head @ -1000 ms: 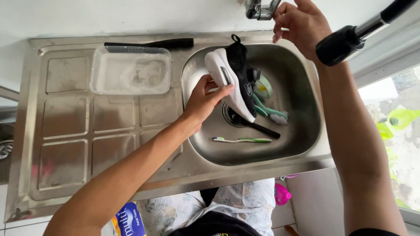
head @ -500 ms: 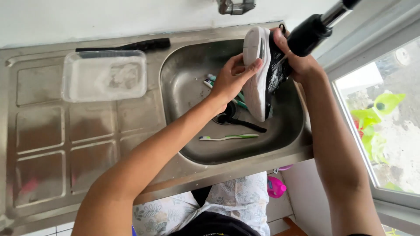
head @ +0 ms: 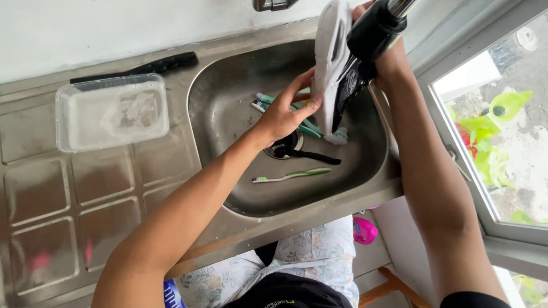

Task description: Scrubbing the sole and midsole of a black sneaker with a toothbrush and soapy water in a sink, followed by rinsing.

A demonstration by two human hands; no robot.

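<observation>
Stainless-steel surface (head: 85,188) with embossed square drainer panels, set against a pale wall beside a window (head: 496,142) showing green foliage outside. Rounded steel sink (head: 228,97) at centre, dull and water-marked. Held upright over the basin: a white-soled shoe (head: 330,68) with black upper, sole turned toward the left. Left hand (head: 285,114) pressed against the sole, fingers spread along its edge. Right hand (head: 388,57) closed on the far side of the shoe, largely hidden behind a black faucet spray head (head: 374,31), so the exact hold hard to make out. Lying in the basin: a green-and-white toothbrush (head: 291,175), teal-handled brushes (head: 274,102) partly covered by the left hand, a black utensil (head: 311,155) across the drain. On the drainer: a clear rectangular plastic container (head: 111,111), cloudy with water, and a long black brush (head: 142,68) behind it. Tap base cut off at the top edge. Pink object (head: 365,230) below the sink, unclear.
</observation>
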